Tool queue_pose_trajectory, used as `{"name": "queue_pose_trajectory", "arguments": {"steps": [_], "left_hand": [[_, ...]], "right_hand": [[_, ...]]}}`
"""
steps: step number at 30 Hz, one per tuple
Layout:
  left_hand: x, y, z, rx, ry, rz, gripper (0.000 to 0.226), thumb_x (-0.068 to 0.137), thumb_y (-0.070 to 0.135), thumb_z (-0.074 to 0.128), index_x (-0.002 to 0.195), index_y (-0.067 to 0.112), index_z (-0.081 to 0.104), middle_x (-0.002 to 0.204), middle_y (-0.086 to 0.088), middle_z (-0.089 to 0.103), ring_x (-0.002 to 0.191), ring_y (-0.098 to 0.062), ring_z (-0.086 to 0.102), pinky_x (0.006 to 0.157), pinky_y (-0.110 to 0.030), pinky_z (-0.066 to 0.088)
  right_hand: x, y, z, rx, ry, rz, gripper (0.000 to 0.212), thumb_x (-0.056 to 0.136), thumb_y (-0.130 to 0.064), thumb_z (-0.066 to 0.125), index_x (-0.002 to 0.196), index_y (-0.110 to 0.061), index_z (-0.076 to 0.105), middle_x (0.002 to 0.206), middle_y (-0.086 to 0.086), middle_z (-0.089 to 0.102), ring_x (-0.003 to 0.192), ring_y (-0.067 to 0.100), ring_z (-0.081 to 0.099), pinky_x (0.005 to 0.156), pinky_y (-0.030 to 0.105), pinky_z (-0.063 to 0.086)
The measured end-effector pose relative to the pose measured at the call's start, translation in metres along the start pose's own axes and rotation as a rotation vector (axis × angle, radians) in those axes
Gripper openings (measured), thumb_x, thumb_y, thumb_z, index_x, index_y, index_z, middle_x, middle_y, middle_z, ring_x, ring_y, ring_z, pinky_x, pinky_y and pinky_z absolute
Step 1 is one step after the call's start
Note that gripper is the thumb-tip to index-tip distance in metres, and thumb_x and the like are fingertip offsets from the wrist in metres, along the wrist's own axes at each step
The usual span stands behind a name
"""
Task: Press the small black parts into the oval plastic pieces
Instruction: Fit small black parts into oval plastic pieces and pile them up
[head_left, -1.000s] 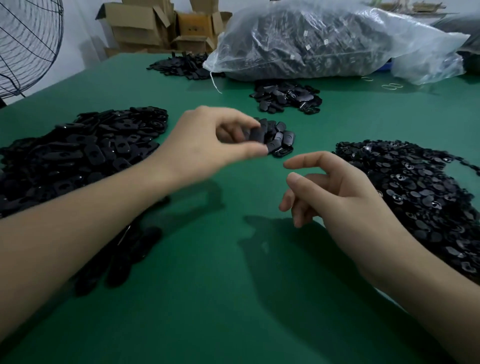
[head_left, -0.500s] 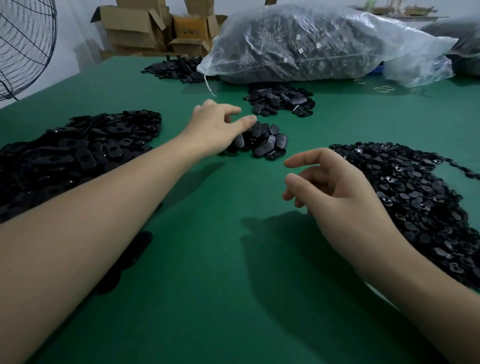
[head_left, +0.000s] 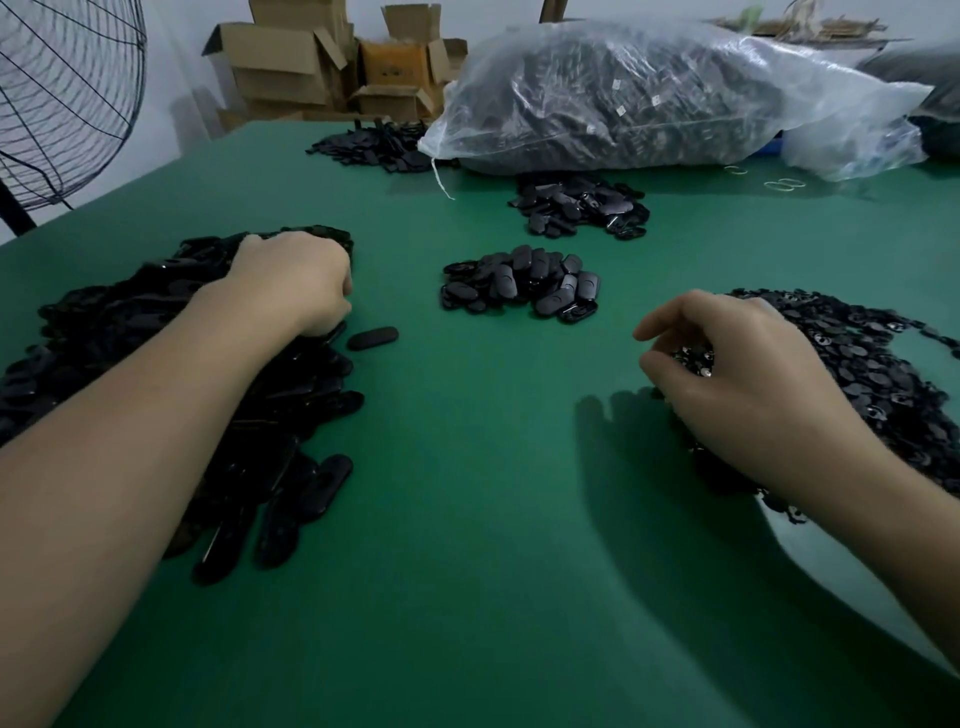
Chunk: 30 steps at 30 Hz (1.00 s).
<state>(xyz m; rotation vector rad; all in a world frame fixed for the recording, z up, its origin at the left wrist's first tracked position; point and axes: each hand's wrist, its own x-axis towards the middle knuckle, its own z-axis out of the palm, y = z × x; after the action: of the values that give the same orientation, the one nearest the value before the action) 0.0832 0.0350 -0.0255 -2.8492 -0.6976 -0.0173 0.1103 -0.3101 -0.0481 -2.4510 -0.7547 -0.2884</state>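
At the far left a fan (head_left: 62, 93) stands beside the green table (head_left: 467, 519). On the left side lies a broad heap of oval plastic pieces (head_left: 104, 322), and the left hand (head_left: 296, 280) rests knuckles-up on its far edge. Its fingers curl down into the heap and are hidden, so whether it already has a piece cannot be told. A loose oval piece (head_left: 372, 338) lies on the mat just right of that hand, apart from the heap.

A smaller middle pile (head_left: 519, 286) of ovals sits further back, with a clear bag (head_left: 649, 93) of stock beyond it.

On the right, the right hand (head_left: 737, 384) hovers over the near edge of the spread of small black parts (head_left: 857, 353), fingers bent and thumb close to the forefinger. Whether a part is pinched between them is unclear.

The likely risks come from picking blind in dense black-on-black heaps. Either hand may lift two pieces at once or none. A small part could go in the wrong way round and jam or seat crookedly. A raking hand could also push strays towards the middle pile, mixing unfinished pieces into it.
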Motion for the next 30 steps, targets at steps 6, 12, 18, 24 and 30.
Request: {"name": "queue_pose_trajectory", "arguments": {"steps": [6,12,18,24,30], "left_hand": [[0.003,-0.003,0.002,-0.070,-0.013,0.012,0.020,0.094,0.028,0.071,0.113,0.026,0.076,0.120,-0.006,0.070,0.110,-0.034,0.063,0.092,-0.043,0.054],[0.004,-0.004,0.001,-0.058,0.032,-0.022,0.020,0.088,0.042,0.077,0.098,0.024,0.076,0.107,-0.004,0.071,0.104,-0.032,0.063,0.086,-0.038,0.048],[-0.003,0.003,-0.005,0.071,0.015,-0.015,0.018,0.093,0.040,0.073,0.101,0.023,0.073,0.103,-0.003,0.067,0.098,-0.031,0.061,0.081,-0.038,0.037],[-0.010,0.003,-0.014,0.064,-0.017,0.003,0.015,0.088,0.025,0.077,0.102,0.024,0.073,0.106,-0.005,0.067,0.095,-0.032,0.063,0.073,-0.038,0.047],[-0.010,-0.002,-0.018,-0.047,-0.042,0.017,0.017,0.083,0.023,0.085,0.091,0.034,0.074,0.107,0.001,0.071,0.102,-0.028,0.065,0.084,-0.040,0.055]], "right_hand": [[0.025,0.005,-0.025,-0.364,-0.258,0.017,0.017,0.095,-0.033,0.062,0.108,-0.033,0.071,0.101,-0.009,0.069,0.107,0.023,0.058,0.094,0.047,0.053],[0.038,0.006,-0.033,-0.496,-0.333,-0.051,0.008,0.090,-0.037,0.070,0.096,-0.035,0.075,0.082,-0.020,0.062,0.093,0.017,0.058,0.088,0.042,0.055],[0.042,-0.005,-0.028,-0.542,-0.403,-0.073,0.009,0.081,-0.044,0.079,0.082,-0.037,0.074,0.082,-0.016,0.070,0.084,0.013,0.063,0.075,0.031,0.051],[0.042,-0.012,-0.025,-0.642,-0.408,-0.101,0.008,0.081,-0.039,0.081,0.081,-0.035,0.073,0.085,-0.015,0.071,0.087,0.014,0.064,0.076,0.031,0.042],[0.040,-0.016,-0.025,-0.546,-0.441,-0.082,0.006,0.085,-0.033,0.074,0.080,-0.033,0.072,0.082,-0.016,0.069,0.081,0.011,0.066,0.078,0.034,0.056]]}}
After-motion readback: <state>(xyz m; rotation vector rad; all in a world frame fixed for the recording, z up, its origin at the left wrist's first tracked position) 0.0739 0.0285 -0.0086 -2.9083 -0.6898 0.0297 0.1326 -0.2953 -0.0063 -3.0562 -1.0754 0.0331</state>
